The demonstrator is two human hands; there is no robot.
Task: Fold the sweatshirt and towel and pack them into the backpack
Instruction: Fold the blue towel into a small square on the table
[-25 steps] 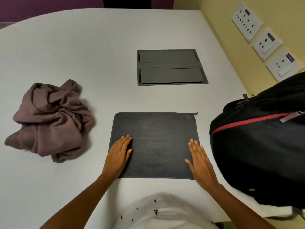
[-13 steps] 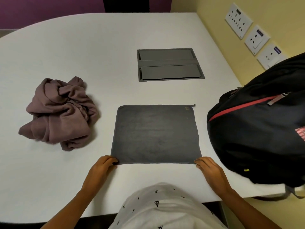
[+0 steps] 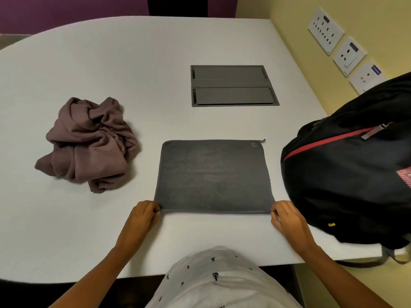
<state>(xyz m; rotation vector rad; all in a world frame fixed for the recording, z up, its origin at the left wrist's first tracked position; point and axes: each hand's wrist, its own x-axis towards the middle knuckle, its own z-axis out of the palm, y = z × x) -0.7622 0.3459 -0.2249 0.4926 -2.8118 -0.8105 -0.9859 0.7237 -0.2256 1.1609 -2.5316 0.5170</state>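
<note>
A dark grey towel (image 3: 213, 176) lies flat in the middle of the white table (image 3: 111, 63). My left hand (image 3: 142, 218) pinches its near left corner. At the near right corner, my right hand (image 3: 287, 218) pinches the towel too. A crumpled mauve sweatshirt (image 3: 89, 143) sits in a heap to the left, apart from both hands. On the right stands a black backpack (image 3: 351, 174) with a red stripe, close beside the towel and my right hand; its zip looks closed.
A grey recessed cable box (image 3: 233, 85) is set into the table behind the towel. White wall sockets (image 3: 347, 52) line the yellow wall on the right. The table's near edge runs just in front of my torso.
Both hands slid back from lying flat on the towel to its near corners and now pinch them. The towel itself has not shifted.
</note>
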